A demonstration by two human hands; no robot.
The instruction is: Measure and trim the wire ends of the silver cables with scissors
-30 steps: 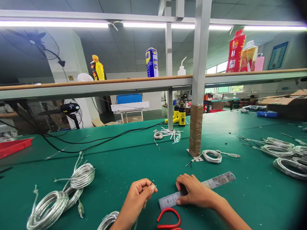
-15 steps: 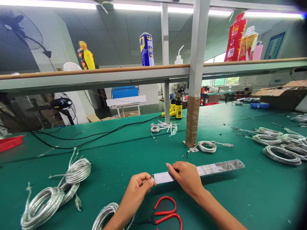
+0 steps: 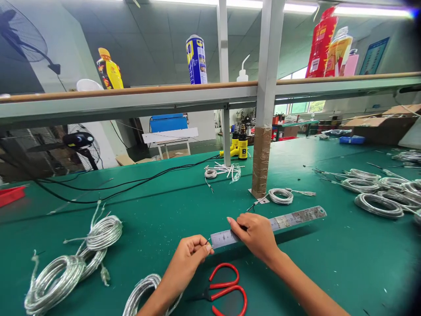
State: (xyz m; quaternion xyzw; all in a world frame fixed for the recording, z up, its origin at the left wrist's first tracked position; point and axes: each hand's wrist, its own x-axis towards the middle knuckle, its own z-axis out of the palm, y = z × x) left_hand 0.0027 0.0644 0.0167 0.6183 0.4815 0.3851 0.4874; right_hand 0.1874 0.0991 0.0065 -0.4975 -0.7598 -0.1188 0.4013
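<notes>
A steel ruler (image 3: 296, 218) is gripped across its width by my right hand (image 3: 256, 235), raised a little off the mat with its far end tilted up. My left hand (image 3: 190, 259) pinches a thin cable end (image 3: 208, 241) right at the ruler's near end; thumb and forefinger hide most of it. Beneath my left forearm lies a coiled clear-jacketed cable (image 3: 144, 289), partly covered. Red-handled scissors (image 3: 226, 285) rest on the green mat between my forearms, their dark blades pointing left.
Several coiled cables (image 3: 72, 272) lie at left, and more coils (image 3: 378, 202) at right. A single coil (image 3: 280, 196) sits by the taped post (image 3: 262, 162). Yellow heat guns (image 3: 241, 147) stand at the back, with black cords (image 3: 148, 177) running left. A shelf (image 3: 164, 98) spans above.
The ruler's far end has turned slightly, and its markings show more clearly. Both hands keep their grips. The whole view has shifted a little.
</notes>
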